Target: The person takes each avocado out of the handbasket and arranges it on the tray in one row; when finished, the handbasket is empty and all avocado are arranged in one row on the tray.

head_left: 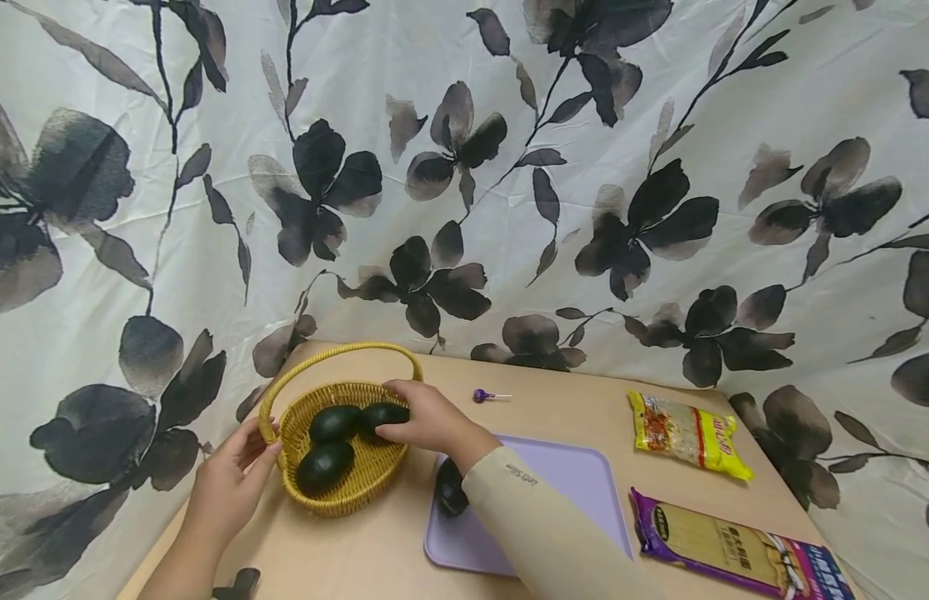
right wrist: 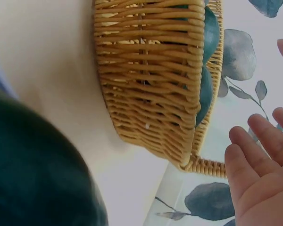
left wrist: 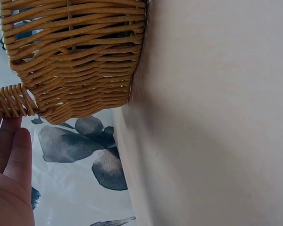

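Note:
A yellow wicker basket [head_left: 344, 502] with a tall arched handle holds several dark green avocados, among them one avocado [head_left: 325, 468] at the front. My left hand [head_left: 235, 479] pinches the foot of the handle on the left side; its fingers reach the handle [left wrist: 7, 102] in the left wrist view. Over the basket's right side, my right hand [head_left: 427, 417] is beside another avocado [head_left: 385, 414]. In the right wrist view its fingers are extended above the rim, with nothing between them. One more avocado [head_left: 451, 489] lies on the lavender tray [head_left: 576, 467], partly behind my right forearm.
Behind the tray lies a purple lollipop [head_left: 481, 396] with a white stick. Toward the right are a yellow food packet [head_left: 689, 433] and a long purple packet of noodles [head_left: 734, 542]. A flower-printed cloth [head_left: 509, 208] hangs along the table's back and sides.

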Available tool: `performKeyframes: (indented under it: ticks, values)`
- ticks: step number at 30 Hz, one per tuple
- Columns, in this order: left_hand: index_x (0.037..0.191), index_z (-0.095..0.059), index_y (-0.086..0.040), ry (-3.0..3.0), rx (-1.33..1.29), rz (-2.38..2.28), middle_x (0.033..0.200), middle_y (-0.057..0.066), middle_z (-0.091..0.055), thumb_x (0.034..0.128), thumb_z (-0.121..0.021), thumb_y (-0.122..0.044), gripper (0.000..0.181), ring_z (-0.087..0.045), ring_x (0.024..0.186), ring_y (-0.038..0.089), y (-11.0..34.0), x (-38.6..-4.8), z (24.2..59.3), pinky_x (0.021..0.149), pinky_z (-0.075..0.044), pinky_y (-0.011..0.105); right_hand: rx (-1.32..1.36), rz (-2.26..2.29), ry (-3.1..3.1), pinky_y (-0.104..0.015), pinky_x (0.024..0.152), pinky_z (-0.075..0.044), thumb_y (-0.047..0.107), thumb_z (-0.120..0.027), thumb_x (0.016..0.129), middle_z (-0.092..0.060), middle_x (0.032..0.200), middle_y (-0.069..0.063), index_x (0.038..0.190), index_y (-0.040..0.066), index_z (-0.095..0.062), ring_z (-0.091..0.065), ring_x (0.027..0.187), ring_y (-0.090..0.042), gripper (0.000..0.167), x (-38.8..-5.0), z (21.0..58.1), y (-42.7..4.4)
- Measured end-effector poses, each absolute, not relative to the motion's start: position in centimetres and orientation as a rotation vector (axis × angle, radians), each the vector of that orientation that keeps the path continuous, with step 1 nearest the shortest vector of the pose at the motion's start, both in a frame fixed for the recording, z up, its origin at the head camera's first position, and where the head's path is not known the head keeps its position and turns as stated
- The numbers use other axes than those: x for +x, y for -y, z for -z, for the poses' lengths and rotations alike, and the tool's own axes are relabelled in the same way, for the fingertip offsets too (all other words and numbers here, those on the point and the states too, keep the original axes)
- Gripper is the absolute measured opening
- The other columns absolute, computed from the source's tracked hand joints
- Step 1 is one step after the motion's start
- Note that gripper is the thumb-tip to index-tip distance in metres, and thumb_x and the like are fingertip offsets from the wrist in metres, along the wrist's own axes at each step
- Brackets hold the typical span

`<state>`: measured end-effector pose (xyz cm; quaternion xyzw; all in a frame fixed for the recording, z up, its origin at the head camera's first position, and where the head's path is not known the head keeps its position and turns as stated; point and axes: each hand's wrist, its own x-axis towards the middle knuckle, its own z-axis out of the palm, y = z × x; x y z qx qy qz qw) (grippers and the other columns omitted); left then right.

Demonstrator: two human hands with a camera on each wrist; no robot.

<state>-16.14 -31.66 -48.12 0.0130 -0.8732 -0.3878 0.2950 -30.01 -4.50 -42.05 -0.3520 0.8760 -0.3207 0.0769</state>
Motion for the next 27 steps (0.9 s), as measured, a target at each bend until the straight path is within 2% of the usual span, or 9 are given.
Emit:
performKeyframes:
  ticks: [8, 17, 27]
  values:
    - [0.139, -0.056, -0.004, 2.324, 0.035, 1.037, 0.126, 0.015, -0.069, 0.0995, -0.069, -0.013, 0.042, -0.042, 0.111, -0.027, 31.8, -16.2, 48.1, 0.092, -0.04, -0.007, -1.098, 0.915, -2.609, -0.032, 0.117, -0.047, 0.035, -0.079, 0.09, -0.059, 0.147, -0.007, 0.151, 0.01, -0.049, -0.056, 0.134, -0.02, 0.074, -30.5, 42.8, 6.0]
    - [0.137, -0.057, -0.004, 2.32, 0.008, 1.04, 0.127, 0.015, -0.068, 0.0989, -0.07, -0.012, 0.041, -0.044, 0.112, -0.026, 31.6, -16.3, 48.3, 0.094, -0.042, -0.005, -1.013, 0.84, -2.639, -0.034, 0.118, -0.047, 0.037, -0.08, 0.089, -0.058, 0.148, -0.004, 0.152, 0.013, -0.049, -0.055, 0.135, -0.018, 0.075, -31.1, 43.6, 6.9]
    - [0.136, -0.058, -0.004, 2.312, 0.007, 1.025, 0.126, 0.015, -0.069, 0.0976, -0.071, -0.01, 0.041, -0.044, 0.112, -0.025, 31.7, -16.1, 48.2, 0.095, -0.041, -0.005, -0.963, 0.739, -2.703, -0.029, 0.113, -0.05, 0.034, -0.084, 0.085, -0.061, 0.143, -0.007, 0.148, 0.008, -0.053, -0.057, 0.132, -0.019, 0.074, -31.6, 45.0, 8.7]
